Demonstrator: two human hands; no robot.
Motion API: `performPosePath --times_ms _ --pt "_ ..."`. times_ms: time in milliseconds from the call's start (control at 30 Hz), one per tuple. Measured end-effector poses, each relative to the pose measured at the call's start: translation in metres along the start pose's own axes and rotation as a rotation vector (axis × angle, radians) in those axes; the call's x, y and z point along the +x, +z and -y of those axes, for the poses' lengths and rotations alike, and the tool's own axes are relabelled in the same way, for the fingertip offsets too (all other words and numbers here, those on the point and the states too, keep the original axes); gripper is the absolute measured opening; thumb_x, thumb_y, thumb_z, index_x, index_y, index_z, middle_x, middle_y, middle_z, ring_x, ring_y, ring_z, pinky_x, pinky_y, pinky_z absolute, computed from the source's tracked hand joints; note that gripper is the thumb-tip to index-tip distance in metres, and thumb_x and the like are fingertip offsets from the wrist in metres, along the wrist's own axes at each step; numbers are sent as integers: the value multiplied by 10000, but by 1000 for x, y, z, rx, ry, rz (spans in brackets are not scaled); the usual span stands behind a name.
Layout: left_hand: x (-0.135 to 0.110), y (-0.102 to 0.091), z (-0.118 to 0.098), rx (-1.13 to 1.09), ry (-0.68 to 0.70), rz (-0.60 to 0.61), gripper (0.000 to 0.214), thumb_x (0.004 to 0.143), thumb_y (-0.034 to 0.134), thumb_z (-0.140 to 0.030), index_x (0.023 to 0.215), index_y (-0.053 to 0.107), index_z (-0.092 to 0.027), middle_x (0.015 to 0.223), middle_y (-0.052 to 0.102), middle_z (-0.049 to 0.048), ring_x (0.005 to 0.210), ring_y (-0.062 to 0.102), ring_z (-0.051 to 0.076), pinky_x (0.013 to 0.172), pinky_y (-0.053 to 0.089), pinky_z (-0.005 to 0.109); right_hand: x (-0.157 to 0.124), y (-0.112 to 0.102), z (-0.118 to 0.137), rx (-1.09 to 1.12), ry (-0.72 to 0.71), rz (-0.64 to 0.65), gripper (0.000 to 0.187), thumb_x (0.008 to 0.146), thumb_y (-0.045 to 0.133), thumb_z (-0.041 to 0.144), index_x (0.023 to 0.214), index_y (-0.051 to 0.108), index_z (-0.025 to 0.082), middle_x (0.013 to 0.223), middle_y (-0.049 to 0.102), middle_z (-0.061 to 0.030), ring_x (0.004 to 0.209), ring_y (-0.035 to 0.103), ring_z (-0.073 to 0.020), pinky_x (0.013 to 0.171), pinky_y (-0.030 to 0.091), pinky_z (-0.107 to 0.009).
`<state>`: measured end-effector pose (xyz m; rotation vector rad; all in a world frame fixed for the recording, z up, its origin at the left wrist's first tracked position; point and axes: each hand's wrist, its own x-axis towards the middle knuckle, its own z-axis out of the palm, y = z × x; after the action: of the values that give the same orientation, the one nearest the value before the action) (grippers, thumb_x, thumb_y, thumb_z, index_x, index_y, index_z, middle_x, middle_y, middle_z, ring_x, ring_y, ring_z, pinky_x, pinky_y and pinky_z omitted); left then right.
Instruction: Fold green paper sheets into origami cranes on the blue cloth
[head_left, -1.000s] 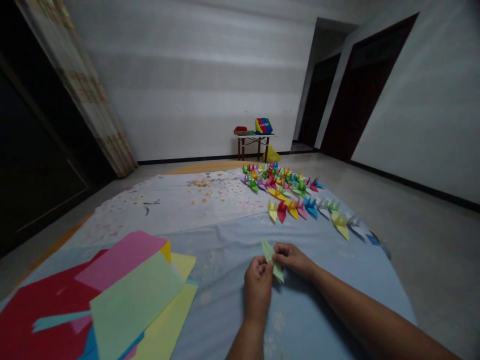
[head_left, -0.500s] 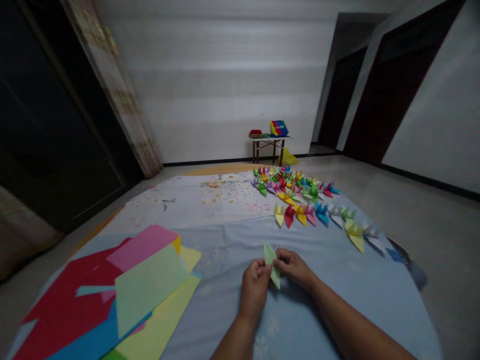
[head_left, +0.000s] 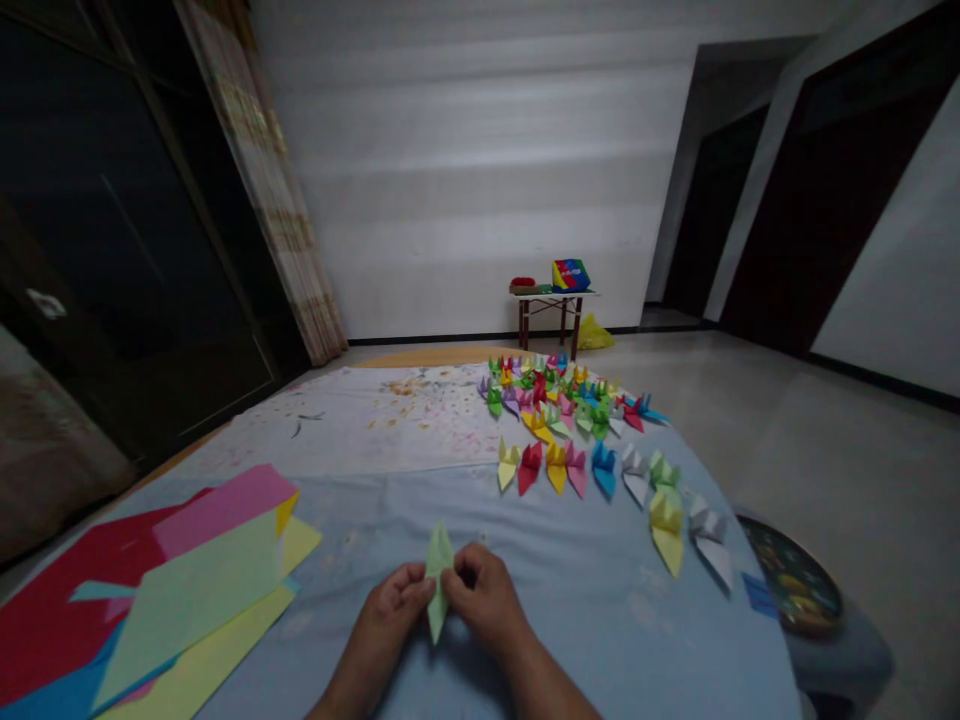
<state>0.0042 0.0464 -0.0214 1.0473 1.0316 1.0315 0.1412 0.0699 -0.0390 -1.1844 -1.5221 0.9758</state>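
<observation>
Snugly between left hand [head_left: 388,606] and right hand [head_left: 484,598], a pale green folded paper [head_left: 439,582], pinched upright by both.

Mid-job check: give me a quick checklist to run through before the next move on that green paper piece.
1. Left hand on the pale green folded paper piece: ok, pinching its left side.
2. Right hand on the same piece: ok, pinching its right side.
3. Folds at the piece's middle: cannot tell, fingers hide them.
4. Stack of coloured paper sheets apart from the left hand: ok.
5. Rows of multicoloured origami paper cranes apart from both hands: ok.
</observation>
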Motion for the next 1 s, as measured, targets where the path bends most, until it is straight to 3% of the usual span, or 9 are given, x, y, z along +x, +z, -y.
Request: performPosePath --times_ms 167,400,700,1000 --pt "1 0 5 18 -3 -98 301 714 643 -385 902 614 -152 690 667 16 674 618 175 663 460 269 2 4 1 -28 -2 -32 162 647 493 195 519 395 179 561 391 35 560 389 -103 532 280 -217" --pt "-2 7 0 13 16 -122 358 658 678 -419 885 628 -147 691 674 17 643 617 164 657 462 257 3 5 -3 -14 -28 -45 149 645 492 214 522 416 176 545 382 45 544 369 -94 525 277 -211" --pt "-3 3 1 -19 84 -28 369 658 673 -422 876 619 -129 739 687 42 645 616 155 643 460 247 -1 1 -3 102 7 -15 161 652 537 257 542 463 165 504 400 53 496 356 -78 480 276 -197" --pt "-2 -4 3 -80 107 22 397 620 675 -482 787 609 -128 672 673 35 573 605 146 576 452 239 -1 -1 0 201 98 109 353 659 608 454 557 450 156 452 433 67 416 350 -49 436 287 -181"
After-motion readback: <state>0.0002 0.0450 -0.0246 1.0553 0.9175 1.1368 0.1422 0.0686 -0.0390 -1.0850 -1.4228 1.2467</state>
